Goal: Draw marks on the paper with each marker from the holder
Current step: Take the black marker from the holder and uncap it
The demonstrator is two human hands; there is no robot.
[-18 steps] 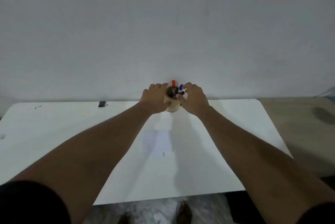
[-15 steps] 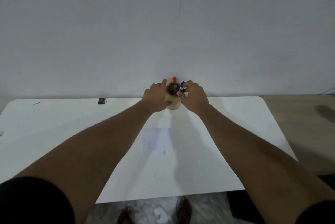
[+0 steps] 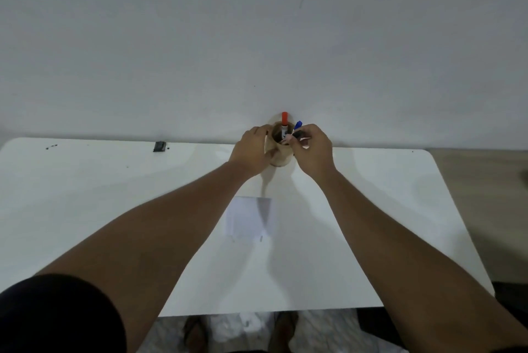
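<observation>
A tan round holder (image 3: 281, 156) stands at the far edge of the white table (image 3: 114, 209), against the wall. A red-capped marker (image 3: 284, 121) and a blue-capped marker (image 3: 297, 125) stick up out of it. My left hand (image 3: 251, 151) wraps the holder's left side. My right hand (image 3: 313, 149) is at the rim on the right, its fingertips pinched on a black-capped marker (image 3: 298, 134). A small sheet of white paper (image 3: 245, 217) lies on the table nearer to me, between my forearms.
A small black object (image 3: 159, 146) lies at the table's far edge on the left, with a few dark specks (image 3: 51, 147) farther left. The wall rises right behind the holder. The table's right edge borders a brown floor (image 3: 485, 195). My feet show below the near edge.
My right hand's fingers have closed on the black-capped marker at the holder's rim. My left hand stays on the holder. The view has shifted slightly.
</observation>
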